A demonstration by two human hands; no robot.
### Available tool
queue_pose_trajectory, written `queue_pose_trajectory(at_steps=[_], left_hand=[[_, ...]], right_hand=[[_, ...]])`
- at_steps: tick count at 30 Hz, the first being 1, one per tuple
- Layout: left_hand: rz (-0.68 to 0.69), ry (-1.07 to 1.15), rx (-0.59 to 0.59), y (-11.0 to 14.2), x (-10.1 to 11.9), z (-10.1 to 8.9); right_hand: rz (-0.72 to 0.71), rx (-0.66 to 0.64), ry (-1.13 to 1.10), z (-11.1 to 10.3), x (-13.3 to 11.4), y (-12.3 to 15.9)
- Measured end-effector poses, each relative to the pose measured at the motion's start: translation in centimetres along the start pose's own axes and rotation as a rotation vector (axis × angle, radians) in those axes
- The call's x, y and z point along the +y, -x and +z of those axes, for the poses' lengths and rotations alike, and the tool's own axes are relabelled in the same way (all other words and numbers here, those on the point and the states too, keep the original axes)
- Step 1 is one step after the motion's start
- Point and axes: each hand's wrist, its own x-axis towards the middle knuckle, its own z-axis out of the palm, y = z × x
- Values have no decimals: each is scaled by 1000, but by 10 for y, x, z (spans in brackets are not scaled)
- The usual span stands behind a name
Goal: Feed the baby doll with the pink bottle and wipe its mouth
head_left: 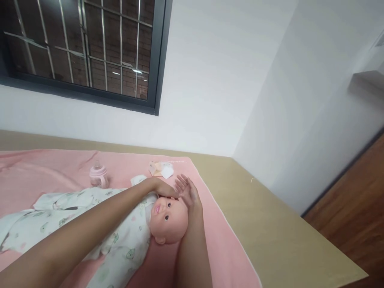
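Observation:
A baby doll (pixel 170 224) lies on its back in a white printed outfit (pixel 126 240), its head toward the right. My left arm crosses over the doll's body, and my left hand (pixel 166 189) bends down at the far side of its head. The fingers of that hand are mostly hidden behind the head and my other hand. Beside the top of the doll's head is my right hand (pixel 189 193), palm turned up and fingers stretched out, with nothing in it. My right forearm runs along the crown of the head.
A pink cloth (pixel 223 240) lies under the doll on a tan surface (pixel 270 228). Behind the doll stand a pink baby bottle (pixel 98 175) with a handle and a small opened packet (pixel 155 169) with white pieces. A white wall (pixel 204 100) and a barred window (pixel 90 52) rise behind.

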Motion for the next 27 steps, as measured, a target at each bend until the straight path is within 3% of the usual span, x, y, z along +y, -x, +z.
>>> queue_pose_trajectory(at_steps=[3, 7, 14, 23, 27], left_hand=[[15, -83, 58, 14, 3, -12], [51, -178, 210, 52, 8, -20], [59, -121, 426, 124, 13, -2], [-136, -61, 491, 149, -19, -11], [-136, -50, 501, 157, -29, -16]], right_hand=[[27, -55, -25, 0, 6, -1], [40, -99, -42, 3, 10, -3], [57, -41, -76, 9, 20, -13], [124, -11, 8, 13, 28, -27], [113, -12, 41, 15, 30, -34]])
